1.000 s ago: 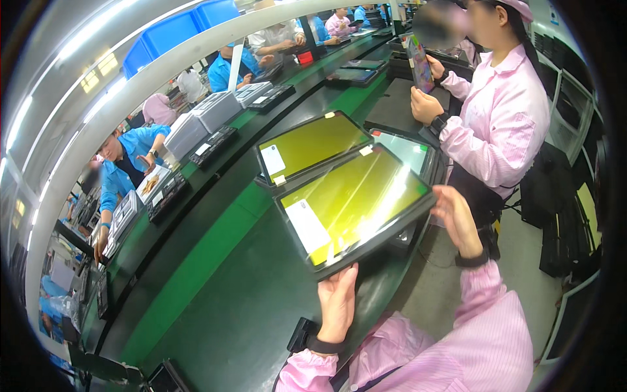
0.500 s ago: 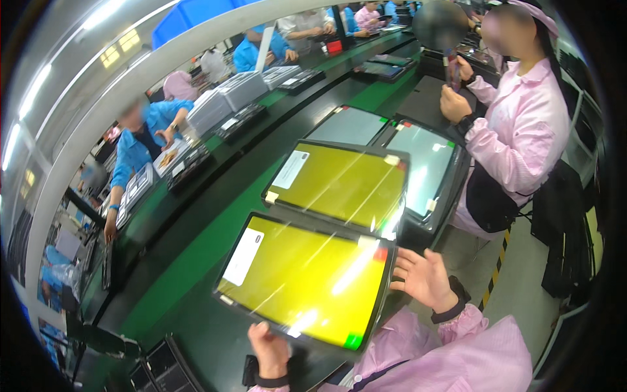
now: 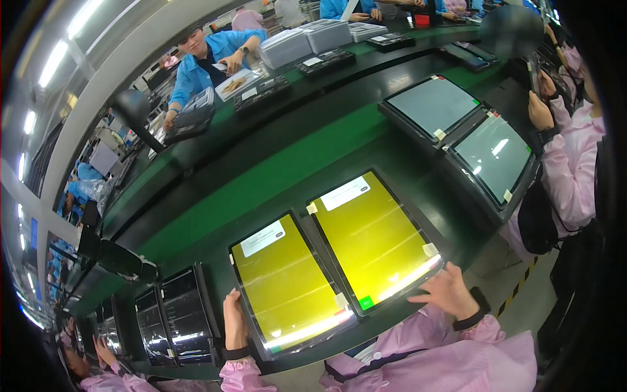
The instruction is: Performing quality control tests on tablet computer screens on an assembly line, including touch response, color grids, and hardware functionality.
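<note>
White label [image 3: 262, 238] tops yellow panel [image 3: 287, 284] in left hand [image 3: 234, 320].

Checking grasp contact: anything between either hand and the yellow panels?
Nothing visible. The left hand grips the left edge of the left yellow panel; the right hand rests directly on the near edge of the right yellow panel.

Green conveyor line [image 3: 261, 189], ceiling striplights [image 3: 55, 59]

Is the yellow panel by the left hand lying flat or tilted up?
Flat: the left yellow panel lies on the conveyor, left hand at its edge.
</note>
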Available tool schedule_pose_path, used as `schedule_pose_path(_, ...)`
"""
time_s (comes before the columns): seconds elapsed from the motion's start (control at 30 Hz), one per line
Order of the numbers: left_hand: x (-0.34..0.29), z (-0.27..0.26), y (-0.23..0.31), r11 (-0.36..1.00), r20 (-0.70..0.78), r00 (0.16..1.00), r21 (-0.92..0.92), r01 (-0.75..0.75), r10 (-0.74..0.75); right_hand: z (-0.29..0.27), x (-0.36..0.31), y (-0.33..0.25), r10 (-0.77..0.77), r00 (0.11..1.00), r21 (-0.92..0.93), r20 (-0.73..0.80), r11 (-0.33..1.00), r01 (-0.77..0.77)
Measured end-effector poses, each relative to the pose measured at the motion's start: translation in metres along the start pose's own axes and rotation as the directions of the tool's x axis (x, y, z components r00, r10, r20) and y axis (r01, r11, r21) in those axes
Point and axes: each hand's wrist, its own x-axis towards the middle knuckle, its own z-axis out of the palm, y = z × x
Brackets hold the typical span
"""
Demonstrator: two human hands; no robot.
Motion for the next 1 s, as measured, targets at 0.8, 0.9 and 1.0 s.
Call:
schedule_pose_path(0.8, -0.012, 0.103, 0.042, -0.117, 0.692, 0.566, 0.673, -0.730, 0.447, 0.085, 0.127, -0.051, -0.124, 0.847, -0.804, 0.517, -0.409, 0.431)
schedule_pose_path(0.9, -0.048, 0.074, 0.035, -0.008, 0.630, 0.670, 0.731, -0.682, 0.392, 0.084, 0.095, -0.041, 0.057, 0.839, -0.769, 0.540, -0.373, 0.520)
schedule_pose_path(1.0, -0.087, 0.038, 0.017, 0.050, 0.560, 0.725, 0.777, -0.628, 0.403, 0.081, 0.073, -0.018, 0.304, 0.715, -0.623, 0.630, -0.352, 0.698)
